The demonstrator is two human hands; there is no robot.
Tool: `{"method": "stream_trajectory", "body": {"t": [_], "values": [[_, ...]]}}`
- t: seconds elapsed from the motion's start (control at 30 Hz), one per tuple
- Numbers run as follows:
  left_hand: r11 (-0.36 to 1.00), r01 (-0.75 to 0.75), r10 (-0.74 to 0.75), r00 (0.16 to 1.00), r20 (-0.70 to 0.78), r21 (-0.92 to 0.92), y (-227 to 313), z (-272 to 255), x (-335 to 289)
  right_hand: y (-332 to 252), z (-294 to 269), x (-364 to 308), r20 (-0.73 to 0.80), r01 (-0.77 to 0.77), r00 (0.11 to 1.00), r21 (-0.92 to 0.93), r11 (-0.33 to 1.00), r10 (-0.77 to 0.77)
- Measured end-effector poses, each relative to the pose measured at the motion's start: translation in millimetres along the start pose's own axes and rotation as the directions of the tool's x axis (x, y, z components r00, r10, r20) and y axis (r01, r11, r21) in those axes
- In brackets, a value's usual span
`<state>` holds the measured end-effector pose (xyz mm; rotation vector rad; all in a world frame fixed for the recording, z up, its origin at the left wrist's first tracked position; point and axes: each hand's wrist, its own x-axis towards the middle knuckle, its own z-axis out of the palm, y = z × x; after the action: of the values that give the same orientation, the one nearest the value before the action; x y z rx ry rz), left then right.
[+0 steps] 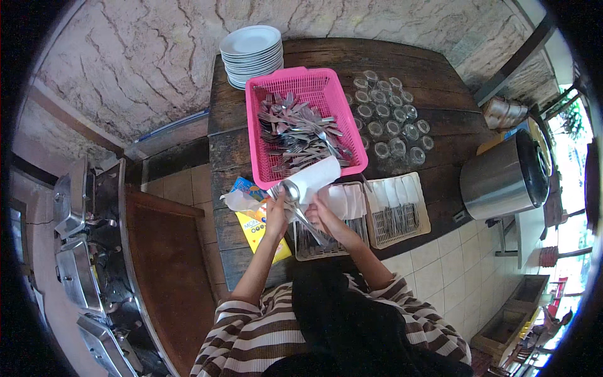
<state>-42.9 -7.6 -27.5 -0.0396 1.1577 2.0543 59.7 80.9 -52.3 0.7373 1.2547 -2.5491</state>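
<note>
My left hand (276, 217) is closed around a small bunch of metal cutlery (304, 220). The rounded spoon ends point away from me and the handles slant down toward my right. A white napkin (316, 177) lies over the front rim of the pink basket (254, 135), and its near end meets my right hand (323, 218), whose fingers are bent against it beside the cutlery. Loose forks and spoons (301, 132) are heaped in the basket. Close under my right hand sits a plastic tray (314, 254) with cutlery and white napkins.
A second cream tray (382, 244) holds napkin-wrapped cutlery. Upturned glasses (397, 147) stand behind it, and stacked white plates (251, 53) are at the back left. A yellow and blue packet (260, 235) lies left of my hands. A large steel pot (496, 176) is at the right.
</note>
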Motion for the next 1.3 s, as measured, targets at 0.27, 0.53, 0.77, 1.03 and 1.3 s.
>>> {"method": "stream_trajectory", "body": {"t": [0.27,0.53,0.77,1.03,1.3], "values": [[0.994,0.034,-0.042,0.996,0.075,0.105,3,-6,-6,-32,1,-10,-0.411,0.503,0.854,0.497,0.707,-0.319],[0.994,0.047,-0.062,0.986,0.156,0.099,-2,-5,-13,-59,55,-48,0.168,0.669,0.644,-0.596,0.444,-0.747],[0.993,0.079,-0.093,0.979,0.181,0.083,-4,-5,-13,-48,39,-32,0.044,0.665,0.586,-0.596,0.449,-0.809],[0.961,0.034,-0.066,0.992,0.109,0.275,9,11,-25,-53,12,-16,-0.187,0.706,0.620,-0.290,0.646,-0.762],[0.942,-0.002,-0.066,0.979,0.191,0.337,7,2,-24,-51,-5,-16,-0.058,0.462,0.869,0.454,0.762,-0.492]]}}
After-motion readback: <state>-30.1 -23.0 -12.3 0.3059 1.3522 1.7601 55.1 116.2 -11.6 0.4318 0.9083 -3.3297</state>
